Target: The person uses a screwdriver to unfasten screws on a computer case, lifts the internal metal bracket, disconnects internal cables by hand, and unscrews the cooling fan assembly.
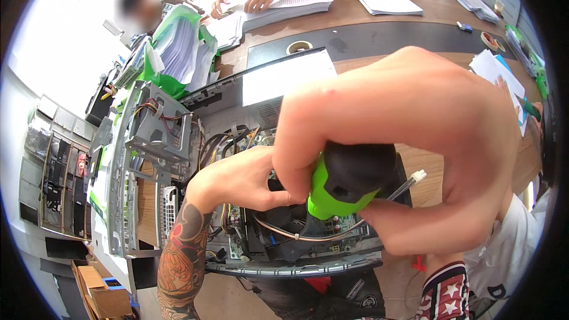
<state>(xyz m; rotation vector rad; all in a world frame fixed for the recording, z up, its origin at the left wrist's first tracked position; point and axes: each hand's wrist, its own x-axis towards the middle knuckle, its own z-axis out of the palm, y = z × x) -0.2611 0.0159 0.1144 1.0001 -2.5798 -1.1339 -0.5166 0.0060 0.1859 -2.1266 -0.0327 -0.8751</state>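
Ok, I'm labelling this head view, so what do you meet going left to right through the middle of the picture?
Grey metal drive cage → left hand reaching into the open computer case → green-and-black screwdriver handle gripped in the right hand → white papers on the wooden table.

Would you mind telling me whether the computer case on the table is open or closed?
Open. The computer case has its side panel off: circuit board, cables and fan lie exposed beneath both hands.

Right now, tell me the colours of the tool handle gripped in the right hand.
Black top with bright green below, on the screwdriver handle; head view.
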